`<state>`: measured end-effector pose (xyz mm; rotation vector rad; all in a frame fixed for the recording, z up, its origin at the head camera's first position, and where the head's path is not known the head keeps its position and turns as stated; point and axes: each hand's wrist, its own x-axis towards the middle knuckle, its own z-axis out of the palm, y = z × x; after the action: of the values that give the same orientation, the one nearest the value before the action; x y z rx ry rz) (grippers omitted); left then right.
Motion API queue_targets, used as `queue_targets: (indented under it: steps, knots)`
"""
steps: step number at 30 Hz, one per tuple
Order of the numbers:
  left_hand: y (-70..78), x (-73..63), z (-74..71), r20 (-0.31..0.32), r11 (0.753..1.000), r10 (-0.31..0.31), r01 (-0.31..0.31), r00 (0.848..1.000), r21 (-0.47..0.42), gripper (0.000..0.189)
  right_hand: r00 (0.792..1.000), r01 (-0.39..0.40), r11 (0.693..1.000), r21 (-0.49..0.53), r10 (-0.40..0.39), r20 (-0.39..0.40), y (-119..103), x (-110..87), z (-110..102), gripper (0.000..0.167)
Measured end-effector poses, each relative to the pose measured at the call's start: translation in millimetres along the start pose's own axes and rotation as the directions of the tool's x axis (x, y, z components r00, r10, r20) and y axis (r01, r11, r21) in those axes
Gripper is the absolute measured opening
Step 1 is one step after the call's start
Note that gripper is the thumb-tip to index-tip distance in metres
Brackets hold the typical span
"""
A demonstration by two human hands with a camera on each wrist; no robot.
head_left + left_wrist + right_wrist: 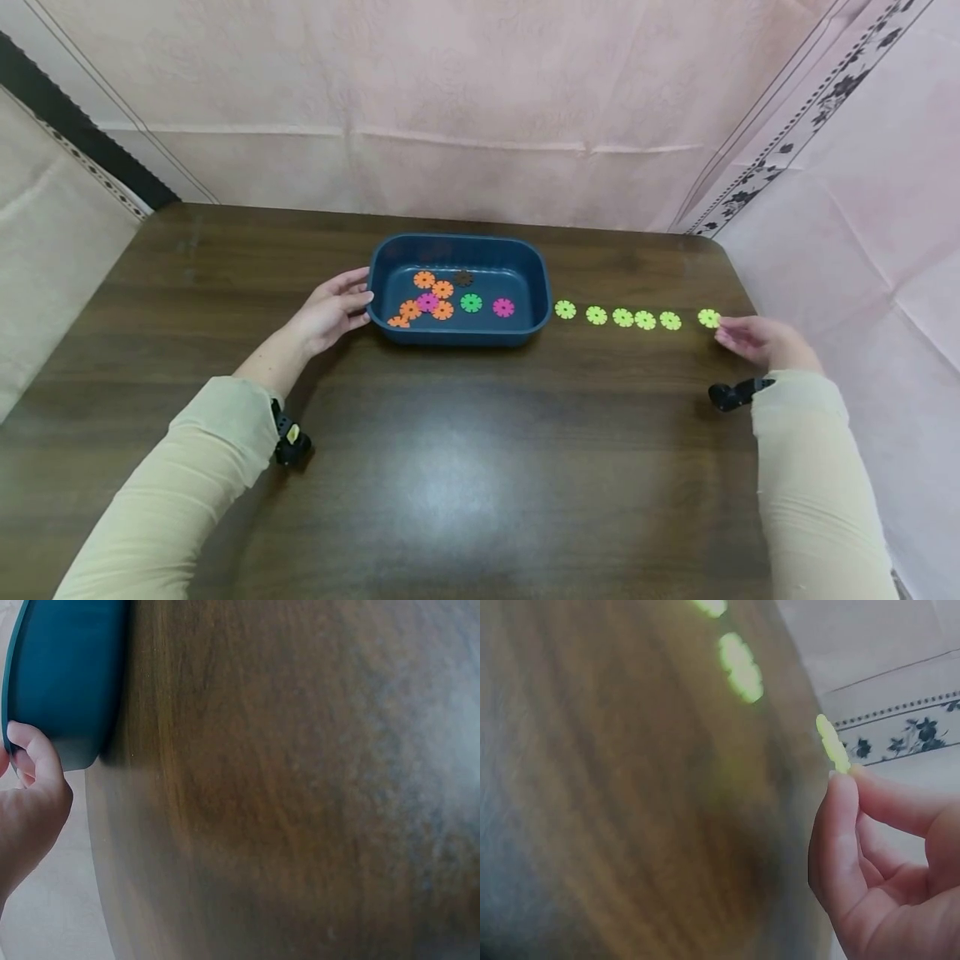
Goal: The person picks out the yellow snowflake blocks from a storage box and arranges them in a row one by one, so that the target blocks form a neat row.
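At the left end of a dark blue plastic basin (459, 338), my left hand (330, 312) grips the rim. The left wrist view shows that thumb (34, 742) on the basin's wall. My right hand (767, 342) pinches a yellow-green notched disc (708, 318) by its edge between thumb and fingertips. In the right wrist view this disc (832, 742) stands tilted, seen nearly edge-on. Several matching yellow-green discs (622, 317) lie in a row between the basin and my right hand. Inside the basin are several orange discs (442, 289), two pink ones (503, 308), a green one (471, 302) and a brown one (463, 278).
Everything stands on a dark brown wooden table (420, 500), its far edge just behind the basin. Pale cloth (450, 100) hangs behind the table and at both sides. Each wrist wears a small black camera; the left one (292, 442) sits low over the tabletop.
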<state>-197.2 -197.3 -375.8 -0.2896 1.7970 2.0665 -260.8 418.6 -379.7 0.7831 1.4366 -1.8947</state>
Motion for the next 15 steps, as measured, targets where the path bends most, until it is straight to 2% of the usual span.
queue_targets:
  steps: [4, 9, 15]
  knots:
    - [-0.2, -0.5, 0.1, 0.002, 1.0, -0.001, 0.001, 1.0, 0.001, 0.056, 1.0, 0.006, 0.999, -0.033, -0.007, -0.021, 4.8, 3.0, -1.4, 0.035]
    - [-1.3, -0.1, -0.6, -0.001, 1.0, 0.004, -0.004, 1.0, 0.004, 0.056, 0.997, 0.033, 0.991, -0.127, -0.041, -0.06, 6.5, 5.1, 4.0, 0.033]
    - [-2.5, 0.7, -0.7, -0.002, 1.0, 0.006, -0.006, 1.0, 0.006, 0.056, 0.993, -0.006, 0.97, -0.243, -0.023, -0.119, 4.8, 6.8, 11.5, 0.035]
